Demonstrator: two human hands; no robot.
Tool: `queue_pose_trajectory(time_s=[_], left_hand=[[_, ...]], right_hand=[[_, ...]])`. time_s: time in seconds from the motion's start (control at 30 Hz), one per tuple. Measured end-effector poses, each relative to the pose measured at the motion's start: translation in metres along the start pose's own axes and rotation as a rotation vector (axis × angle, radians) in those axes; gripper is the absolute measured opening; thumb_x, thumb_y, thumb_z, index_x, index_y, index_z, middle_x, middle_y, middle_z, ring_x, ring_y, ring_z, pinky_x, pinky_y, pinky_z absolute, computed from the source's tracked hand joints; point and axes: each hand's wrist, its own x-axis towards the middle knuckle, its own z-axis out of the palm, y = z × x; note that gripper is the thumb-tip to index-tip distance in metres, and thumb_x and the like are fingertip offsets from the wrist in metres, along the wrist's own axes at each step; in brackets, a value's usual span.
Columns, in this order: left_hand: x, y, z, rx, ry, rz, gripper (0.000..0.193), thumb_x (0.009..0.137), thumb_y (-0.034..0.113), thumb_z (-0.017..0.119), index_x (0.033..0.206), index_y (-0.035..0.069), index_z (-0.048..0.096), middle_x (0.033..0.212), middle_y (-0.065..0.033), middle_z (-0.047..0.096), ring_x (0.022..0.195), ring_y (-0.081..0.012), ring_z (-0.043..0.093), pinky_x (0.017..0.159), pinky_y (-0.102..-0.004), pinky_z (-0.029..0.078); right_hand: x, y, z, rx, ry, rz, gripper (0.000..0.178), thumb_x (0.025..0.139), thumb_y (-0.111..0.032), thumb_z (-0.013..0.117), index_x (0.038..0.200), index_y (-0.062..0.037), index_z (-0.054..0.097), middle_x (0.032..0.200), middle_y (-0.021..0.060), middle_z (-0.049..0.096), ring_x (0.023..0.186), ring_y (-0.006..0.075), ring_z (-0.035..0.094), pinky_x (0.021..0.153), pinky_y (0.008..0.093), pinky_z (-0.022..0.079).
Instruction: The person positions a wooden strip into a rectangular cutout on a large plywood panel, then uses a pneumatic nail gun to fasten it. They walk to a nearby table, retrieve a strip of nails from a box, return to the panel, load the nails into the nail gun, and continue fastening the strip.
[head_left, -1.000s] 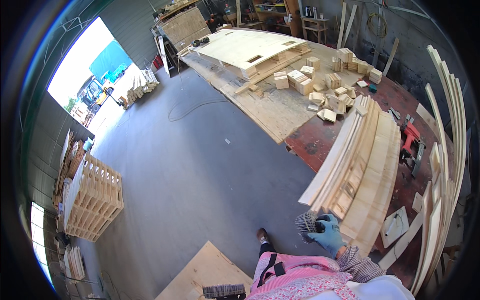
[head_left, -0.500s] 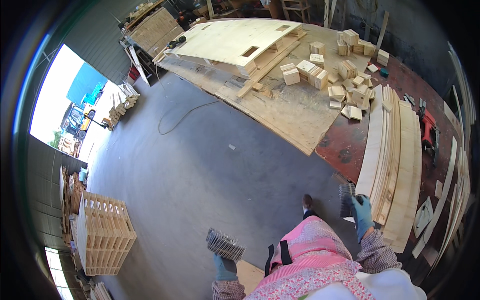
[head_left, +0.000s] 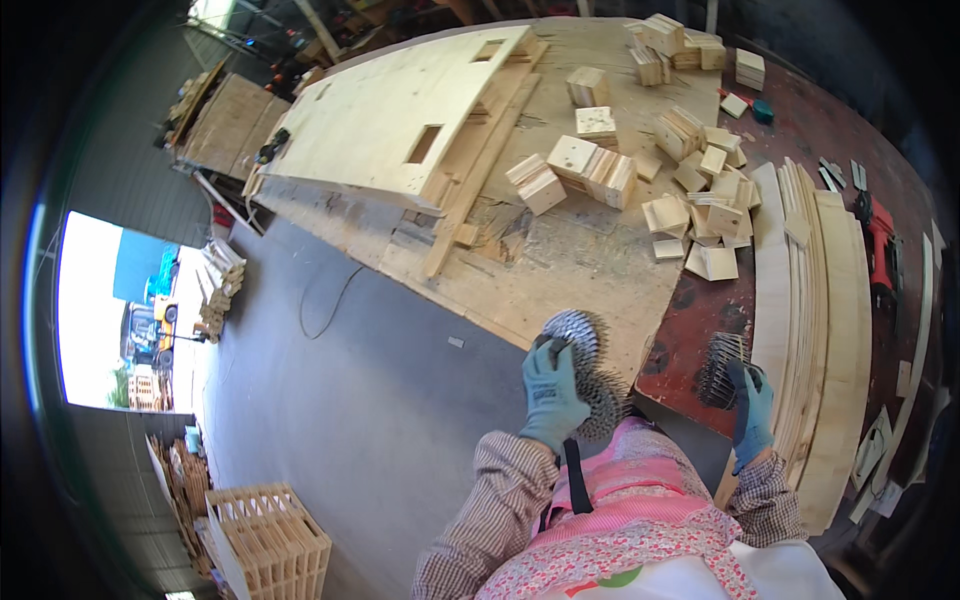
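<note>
My left hand (head_left: 553, 398), in a light blue glove with dark fingertips, is closed on coils of nails (head_left: 602, 402). A shiny round face of nail heads shows at the top, and a second round bunch of nails shows below it. They are held over the near edge of the plywood table top (head_left: 590, 285). My right hand (head_left: 752, 420), gloved the same way, is closed on another coil of nails (head_left: 720, 372). That coil is above the near edge of the red table surface (head_left: 690, 365), left of a stack of long wooden boards (head_left: 795, 300).
Several layered wood blocks (head_left: 600, 172) lie on the plywood. Beyond them rests a long wooden panel assembly (head_left: 400, 115) with cut-out holes. A red power tool (head_left: 880, 245) lies right of the boards. Slatted wooden pallets (head_left: 275, 545) stand at lower left; a hose (head_left: 332, 310) crosses the floor.
My left hand has risen and swung right with its nail coils, from low over the floor to the table edge. The view has turned and come closer to the table; the right hand still holds its coil.
</note>
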Motion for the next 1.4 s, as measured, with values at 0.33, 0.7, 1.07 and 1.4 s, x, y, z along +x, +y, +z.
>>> queue_pose_trajectory(time_s=[0.33, 0.7, 1.07, 1.4], left_hand=[[0.125, 0.025, 0.146, 0.447, -0.343, 0.599, 0.057, 0.072, 0.022, 0.057, 0.125, 0.006, 0.041, 0.129, -0.0133, 0.039, 0.127, -0.0336, 0.026, 0.106, -0.0508, 0.011], [0.082, -0.066, -0.017, -0.709, -0.512, 0.046, 0.064, 0.081, 0.023, 0.06, 0.134, 0.003, 0.03, 0.135, -0.0165, 0.032, 0.124, -0.0283, 0.032, 0.104, -0.0383, 0.025], [-0.039, -0.245, -0.188, -2.068, 0.06, 0.109, 0.082, 0.08, 0.042, 0.061, 0.139, 0.005, 0.018, 0.14, -0.0092, 0.028, 0.128, -0.0208, 0.03, 0.106, -0.0362, 0.023], [-0.142, -0.372, -0.221, -2.057, 0.778, -0.288, 0.076, 0.064, 0.001, 0.071, 0.129, 0.009, 0.033, 0.124, -0.0112, 0.047, 0.115, -0.0258, 0.047, 0.092, -0.0401, 0.044]], right_hand=[[-0.019, -0.039, -0.026, -0.266, 0.339, -0.173, 0.016, 0.085, -0.018, 0.059, 0.091, -0.0035, 0.055, 0.081, -0.0022, 0.053, 0.071, 0.0065, 0.048, 0.064, 0.0209, 0.04], [-0.002, -0.083, 0.133, -0.078, -0.132, -0.07, 0.037, 0.082, -0.021, 0.064, 0.109, 0.0014, 0.055, 0.106, 0.0002, 0.051, 0.086, 0.0085, 0.052, 0.077, 0.0218, 0.042], [-0.13, -0.061, 0.422, 0.15, -1.195, 0.059, 0.053, 0.081, -0.036, 0.061, 0.114, 0.0046, 0.053, 0.124, 0.0109, 0.043, 0.114, 0.0194, 0.041, 0.095, 0.0313, 0.033], [-0.223, -0.018, 0.594, -0.217, -1.302, -0.393, 0.038, 0.078, -0.018, 0.067, 0.109, 0.0023, 0.058, 0.11, 0.0101, 0.054, 0.1, 0.0173, 0.054, 0.086, 0.0284, 0.044]])
